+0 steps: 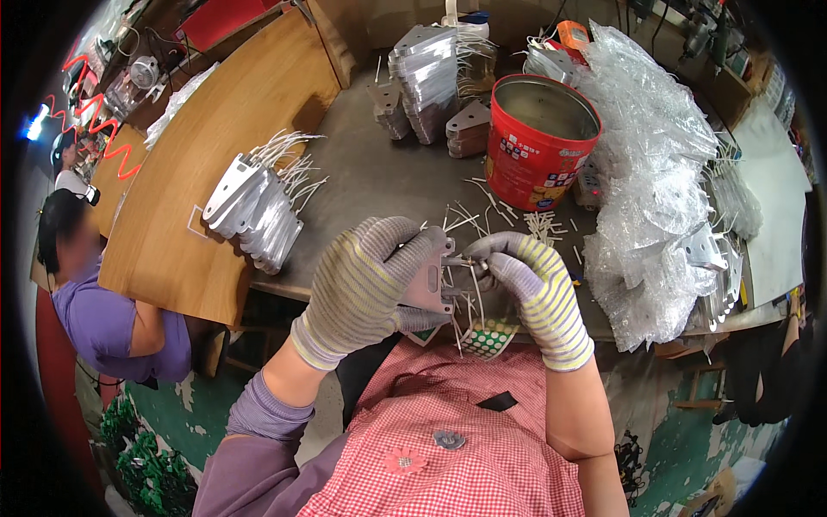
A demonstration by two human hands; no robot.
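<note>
My left hand [366, 280], in a striped knit glove, grips a flat pale plate [423, 291] with a slot and small holes. Thin white wires [475, 297] stick out from the plate's right edge and hang below it. My right hand [538, 293], gloved alike, is closed in a pinch on one of these wires beside that edge. Whether anything else is between those fingertips I cannot make out. Short white offcuts [541, 226] lie scattered on the grey table just beyond my hands. A green, white-dotted item [489, 339] shows below the wires, against the red checked apron.
A red bucket [527, 159] stands beyond my right hand. Stacks of similar plates [424, 82] sit at the back, with another wired stack [250, 211] on the wooden board [164, 258] at left. Bubble wrap [646, 181] heaps at right. A person in purple [108, 323] sits left.
</note>
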